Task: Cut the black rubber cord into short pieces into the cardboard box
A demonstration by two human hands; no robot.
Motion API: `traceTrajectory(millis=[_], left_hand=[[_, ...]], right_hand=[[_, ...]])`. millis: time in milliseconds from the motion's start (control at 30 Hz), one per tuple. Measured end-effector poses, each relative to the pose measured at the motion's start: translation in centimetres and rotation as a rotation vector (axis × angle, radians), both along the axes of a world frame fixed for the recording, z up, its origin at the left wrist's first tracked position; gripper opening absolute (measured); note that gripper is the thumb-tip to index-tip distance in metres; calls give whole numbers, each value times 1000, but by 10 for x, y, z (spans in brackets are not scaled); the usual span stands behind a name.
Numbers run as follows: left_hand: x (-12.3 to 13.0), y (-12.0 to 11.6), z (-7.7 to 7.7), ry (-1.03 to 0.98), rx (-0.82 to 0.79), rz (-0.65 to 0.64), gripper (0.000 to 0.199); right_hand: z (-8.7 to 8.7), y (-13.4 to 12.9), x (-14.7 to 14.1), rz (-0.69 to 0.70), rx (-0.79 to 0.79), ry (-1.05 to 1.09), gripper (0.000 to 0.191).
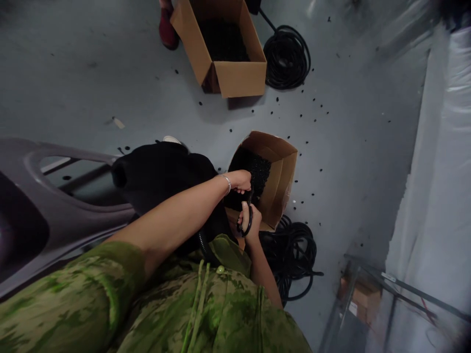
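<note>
Pointing their long axis forward, scissors (250, 218) sit gripped in right fingers (246, 211); left fingers (244, 184) curl closed.

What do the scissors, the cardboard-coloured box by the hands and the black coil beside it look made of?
Scissors: smooth black handle loops, likely plastic; blade material is unclear.
Box: probably cardboard, from its matte brown, creased panels.
Coil: rubber or soft plastic, from its black, faintly shiny, flexible-looking loops.
</note>
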State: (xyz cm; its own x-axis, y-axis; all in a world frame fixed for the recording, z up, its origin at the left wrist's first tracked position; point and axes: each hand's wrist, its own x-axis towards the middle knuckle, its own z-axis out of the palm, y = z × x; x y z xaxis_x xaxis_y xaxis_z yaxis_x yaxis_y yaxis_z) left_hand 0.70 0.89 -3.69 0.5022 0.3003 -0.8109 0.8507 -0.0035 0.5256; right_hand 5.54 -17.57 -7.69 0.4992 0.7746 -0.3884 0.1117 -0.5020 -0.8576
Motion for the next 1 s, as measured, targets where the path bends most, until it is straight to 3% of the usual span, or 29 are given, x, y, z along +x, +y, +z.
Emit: traceTrajectory(millis=[167,367,500,767,1000], left_hand=[[-4,-2,6,-43,-2,-27,20],[-5,0,16,-34,27,23,17],[-7,5,18,-55,64,75,15],[-9,1,25,-89,63,82,12],[-10,0,30,-191,-88,154,10]], right_hand=[[-6,-1,3,-100,-50,18,53],[-6,-6,11,-213,-112,324,60],[-5,-14,14,-173,-127,416,73],[16,-13,13,-63,76,224,56],[25,1,15,33,45,61,50]])
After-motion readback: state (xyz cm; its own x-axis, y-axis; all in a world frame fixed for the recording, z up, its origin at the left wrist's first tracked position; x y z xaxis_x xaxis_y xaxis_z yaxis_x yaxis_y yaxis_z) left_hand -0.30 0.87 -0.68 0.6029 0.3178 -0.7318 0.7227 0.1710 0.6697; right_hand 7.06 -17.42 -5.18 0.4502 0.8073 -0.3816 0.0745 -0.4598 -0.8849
